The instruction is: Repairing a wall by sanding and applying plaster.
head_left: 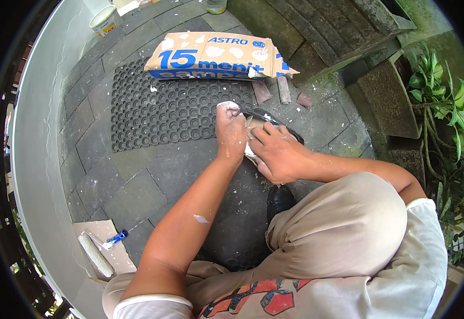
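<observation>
In front of my knees, both hands are at a dark-edged object with a beige inside (254,122), smeared with white paste; its kind I cannot make out. My left hand (230,132) is closed at its left edge, with white paste coating the thumb. Bent over the beige surface are the fingers of my right hand (280,154), closed on it from the right. The hands cover much of the object. White specks dot both hands, and a larger white smear marks my left forearm.
Beyond my hands, a printed cardboard box (216,53) rests by a black rubber mat (160,106). Rolled sandpaper-like pieces (283,89) lie nearby. A paint roller (95,255) lies on cardboard at left. A paint bucket (104,21) stands far left; plants (455,101) grow at right.
</observation>
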Demonstrator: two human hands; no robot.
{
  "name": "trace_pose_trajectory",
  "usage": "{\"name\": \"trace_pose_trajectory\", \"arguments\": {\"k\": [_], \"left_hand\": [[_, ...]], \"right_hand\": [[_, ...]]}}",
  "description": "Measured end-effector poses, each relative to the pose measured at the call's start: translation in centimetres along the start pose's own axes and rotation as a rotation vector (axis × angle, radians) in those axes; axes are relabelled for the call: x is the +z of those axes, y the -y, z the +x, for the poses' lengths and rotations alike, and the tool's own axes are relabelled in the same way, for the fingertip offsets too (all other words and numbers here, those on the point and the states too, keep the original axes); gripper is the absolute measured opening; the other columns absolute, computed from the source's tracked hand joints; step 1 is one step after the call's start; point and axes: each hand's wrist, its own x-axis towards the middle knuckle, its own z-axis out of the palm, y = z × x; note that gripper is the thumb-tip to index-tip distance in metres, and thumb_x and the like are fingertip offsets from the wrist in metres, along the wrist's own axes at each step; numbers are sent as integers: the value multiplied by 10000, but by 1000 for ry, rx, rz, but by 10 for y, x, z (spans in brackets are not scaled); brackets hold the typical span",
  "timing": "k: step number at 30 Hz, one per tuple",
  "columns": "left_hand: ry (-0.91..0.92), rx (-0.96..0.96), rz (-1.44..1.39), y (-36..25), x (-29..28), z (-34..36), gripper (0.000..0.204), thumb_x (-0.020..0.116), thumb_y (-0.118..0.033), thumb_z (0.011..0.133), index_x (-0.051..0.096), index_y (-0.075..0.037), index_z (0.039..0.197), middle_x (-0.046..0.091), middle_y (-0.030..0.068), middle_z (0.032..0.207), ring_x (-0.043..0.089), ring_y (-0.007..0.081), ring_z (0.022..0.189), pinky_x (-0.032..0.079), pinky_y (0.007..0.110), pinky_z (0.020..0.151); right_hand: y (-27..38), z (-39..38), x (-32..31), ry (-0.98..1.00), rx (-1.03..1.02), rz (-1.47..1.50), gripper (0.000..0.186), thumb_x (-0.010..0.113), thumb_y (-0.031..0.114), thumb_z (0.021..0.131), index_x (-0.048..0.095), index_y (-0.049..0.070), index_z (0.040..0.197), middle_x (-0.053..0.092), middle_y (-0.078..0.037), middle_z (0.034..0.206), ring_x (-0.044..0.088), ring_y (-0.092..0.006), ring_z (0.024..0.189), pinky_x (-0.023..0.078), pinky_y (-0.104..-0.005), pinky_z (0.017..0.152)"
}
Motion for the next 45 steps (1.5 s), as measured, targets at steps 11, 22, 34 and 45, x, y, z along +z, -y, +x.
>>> {"name": "trace_pose_trajectory", "arguments": {"k": [11,22,34,45], "left_hand": [[28,-89,-19,-5,-3,8,243,490,12,826,515,-18,1066,535,70,939,537,166,845,441,289,766],[687,425,939,-23,-32,10,307,671,-119,843,564,4,1103,537,179,1123,527,367,1078,428,413,932],[628,559,990,-21,-29,2,219,634,-16,809,582,-46,1019,557,126,1039,531,360,991,461,440,864],[796,447,988,-35,-24,10,174,624,30,773,558,-11,929,535,158,958,519,389,926,442,445,804]], "right_hand": [[-27,12,16,-85,51,98,459,661,177,835,524,-11,1231,477,-183,1237,470,-377,1091,457,-504,872],[-41,6,22,-164,245,436,506,634,253,900,414,37,1300,562,-244,1167,557,-425,1039,450,-489,913],[-27,-21,0,-252,29,241,676,736,359,804,457,-17,1292,528,-218,1207,475,-399,1186,383,-480,1017],[-20,-18,61,-248,169,277,646,689,229,774,448,-71,1293,491,-256,1249,454,-419,1222,332,-531,1057]]}}
